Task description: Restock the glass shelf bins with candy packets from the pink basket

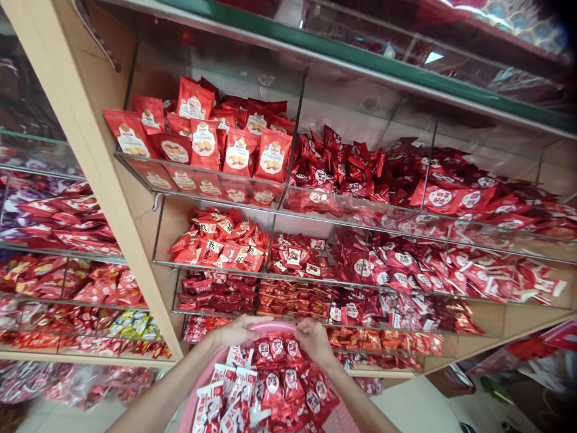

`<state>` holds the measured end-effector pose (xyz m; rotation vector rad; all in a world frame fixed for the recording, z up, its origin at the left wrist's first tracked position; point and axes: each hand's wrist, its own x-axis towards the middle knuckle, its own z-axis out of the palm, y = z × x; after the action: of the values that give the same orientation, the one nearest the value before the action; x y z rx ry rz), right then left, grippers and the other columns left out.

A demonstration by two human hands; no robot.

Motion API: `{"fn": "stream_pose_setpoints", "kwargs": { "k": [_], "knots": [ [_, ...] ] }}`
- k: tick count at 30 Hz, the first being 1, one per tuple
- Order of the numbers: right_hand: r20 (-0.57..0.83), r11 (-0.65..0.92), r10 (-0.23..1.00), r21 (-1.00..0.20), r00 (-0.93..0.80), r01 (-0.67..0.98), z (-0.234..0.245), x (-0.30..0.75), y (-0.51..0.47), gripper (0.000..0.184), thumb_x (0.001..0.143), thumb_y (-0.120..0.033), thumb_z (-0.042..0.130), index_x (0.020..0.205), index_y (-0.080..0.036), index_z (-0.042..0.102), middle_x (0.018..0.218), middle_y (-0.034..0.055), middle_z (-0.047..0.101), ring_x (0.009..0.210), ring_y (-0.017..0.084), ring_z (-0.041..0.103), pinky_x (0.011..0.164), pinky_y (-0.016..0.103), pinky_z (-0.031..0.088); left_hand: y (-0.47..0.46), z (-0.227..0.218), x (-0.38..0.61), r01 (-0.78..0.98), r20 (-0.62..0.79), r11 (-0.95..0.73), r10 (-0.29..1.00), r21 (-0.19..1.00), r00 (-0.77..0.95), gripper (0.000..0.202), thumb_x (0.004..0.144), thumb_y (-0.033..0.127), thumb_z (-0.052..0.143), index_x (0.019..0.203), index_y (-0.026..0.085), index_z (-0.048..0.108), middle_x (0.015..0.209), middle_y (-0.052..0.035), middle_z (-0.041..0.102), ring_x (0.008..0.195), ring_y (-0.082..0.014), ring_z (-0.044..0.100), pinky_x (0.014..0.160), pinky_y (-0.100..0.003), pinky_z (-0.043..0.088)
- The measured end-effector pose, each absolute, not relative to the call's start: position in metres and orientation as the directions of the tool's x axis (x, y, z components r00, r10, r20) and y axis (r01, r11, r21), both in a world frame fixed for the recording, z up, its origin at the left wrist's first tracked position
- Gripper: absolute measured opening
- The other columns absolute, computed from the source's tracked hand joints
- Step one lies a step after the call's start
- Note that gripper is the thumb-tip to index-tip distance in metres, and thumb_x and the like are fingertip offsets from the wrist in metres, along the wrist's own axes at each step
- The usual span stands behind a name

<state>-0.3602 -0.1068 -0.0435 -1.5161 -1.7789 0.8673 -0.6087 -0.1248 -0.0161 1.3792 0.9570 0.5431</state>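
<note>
At six o'clock, my left hand [234, 332] and right hand [314, 340] sit close together, clamped on the rim of a light pink plastic basket [270, 327] of soft, slippery red snack packets [276, 385].

Light: bright and even across your view, with no hard shadows on the shelves. Glare: a small white glare patch [433, 57] sits on the upper glass pane [478, 75]. Distortion: your wide lens bends the pale wooden shelf upright [97, 159] and slants everything toward the edges. Blur: the crinkled clear plastic bags [33, 382] at lower left go soft. Focus: the rounded pink plastic basket [201, 376] stays fairly sharp. Shade: your top-right corner falls to near black.
</note>
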Motion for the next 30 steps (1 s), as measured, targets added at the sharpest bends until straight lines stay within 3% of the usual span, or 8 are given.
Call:
{"fn": "stream_pose_setpoints", "kwargs": {
  "k": [6,11,14,17,22,26,28,30],
  "knots": [
    [0.078,0.131,0.991,-0.650,-0.105,0.749,-0.025,-0.363,-0.118,0.010,0.072,-0.017,0.052,0.062,-0.019,0.053,0.060,0.0025,0.060,0.062,0.019,0.060,0.054,0.025,0.033,-0.127,-0.013,-0.608,0.163,-0.249,0.190,0.800,0.968,0.546,0.068,0.068,0.019,0.059,0.134,0.018,0.045,0.049,0.0091,0.043,0.041,-0.0040,0.031,0.043,-0.018,0.023],
    [0.083,0.142,0.989,-0.232,-0.126,0.962,0.016,-0.371,-0.124,0.019,0.086,-0.031,0.047,0.088,-0.017,0.059,0.072,0.0097,0.068,0.067,0.023,0.065,0.052,0.025,0.030,-0.127,-0.020,-0.609,0.175,-0.283,0.225,0.816,0.959,0.503,0.070,0.066,0.020,0.062,0.134,0.018,0.045,0.052,0.0074,0.048,0.043,-0.0043,0.032,0.043,-0.018,0.024],
    [0.202,0.292,0.947,-0.230,-0.248,0.928,0.066,-0.378,-0.130,0.026,0.091,-0.034,0.040,0.078,-0.019,0.058,0.062,0.0038,0.066,0.057,0.017,0.062,0.049,0.023,0.026,-0.125,-0.025,-0.610,0.186,-0.277,0.212,0.828,0.959,0.487,0.069,0.065,0.023,0.065,0.132,0.019,0.047,0.055,0.0056,0.053,0.044,-0.0047,0.032,0.044,-0.019,0.025],
    [0.486,0.493,0.808,-0.250,-0.332,0.833,0.139,-0.384,-0.139,0.034,0.092,-0.037,0.039,0.068,-0.019,0.056,0.052,-0.0012,0.058,0.044,0.010,0.051,0.046,0.022,0.023,-0.123,-0.032,-0.611,0.182,-0.266,0.202,0.833,0.962,0.485,0.067,0.064,0.025,0.066,0.129,0.020,0.051,0.060,0.0045,0.055,0.045,-0.0046,0.031,0.046,-0.019,0.024],
    [0.805,0.644,0.564,-0.287,-0.185,0.709,0.274,-0.385,-0.125,0.032,0.087,-0.038,0.047,0.063,-0.018,0.055,0.044,-0.0057,0.045,0.041,0.007,0.038,0.048,0.020,0.028,-0.123,-0.034,-0.611,0.166,-0.277,0.224,0.840,0.960,0.467,0.069,0.063,0.026,0.067,0.129,0.022,0.051,0.061,0.0049,0.055,0.045,-0.0047,0.031,0.046,-0.019,0.024],
    [0.833,0.644,0.539,-0.315,-0.122,0.697,0.337,-0.386,-0.076,0.018,0.080,-0.033,0.055,0.072,-0.018,0.059,0.054,-0.0040,0.054,0.049,0.010,0.046,0.055,0.023,0.036,-0.124,-0.030,-0.610,0.186,-0.285,0.223,0.844,0.957,0.455,0.067,0.062,0.025,0.067,0.128,0.023,0.052,0.058,0.0057,0.055,0.046,-0.0050,0.029,0.046,-0.019,0.024],
    [0.813,0.641,0.558,-0.295,-0.166,0.708,0.350,-0.391,-0.051,0.016,0.076,-0.031,0.059,0.083,-0.017,0.061,0.063,-0.0020,0.059,0.058,0.012,0.052,0.061,0.026,0.039,-0.123,-0.029,-0.610,0.173,-0.266,0.209,0.850,0.962,0.454,0.066,0.060,0.024,0.068,0.125,0.024,0.056,0.068,0.0034,0.061,0.051,-0.0060,0.034,0.049,-0.019,0.028],
    [0.802,0.670,0.537,-0.218,-0.261,0.709,0.354,-0.398,-0.032,0.026,0.072,-0.029,0.063,0.095,-0.017,0.060,0.080,0.0020,0.062,0.072,0.016,0.056,0.069,0.029,0.042,-0.123,-0.027,-0.609,0.156,-0.242,0.191,0.858,0.969,0.453,0.064,0.058,0.023,0.069,0.121,0.025,0.059,0.084,0.0003,0.066,0.060,-0.0084,0.042,0.053,-0.019,0.033]
  ]
}}
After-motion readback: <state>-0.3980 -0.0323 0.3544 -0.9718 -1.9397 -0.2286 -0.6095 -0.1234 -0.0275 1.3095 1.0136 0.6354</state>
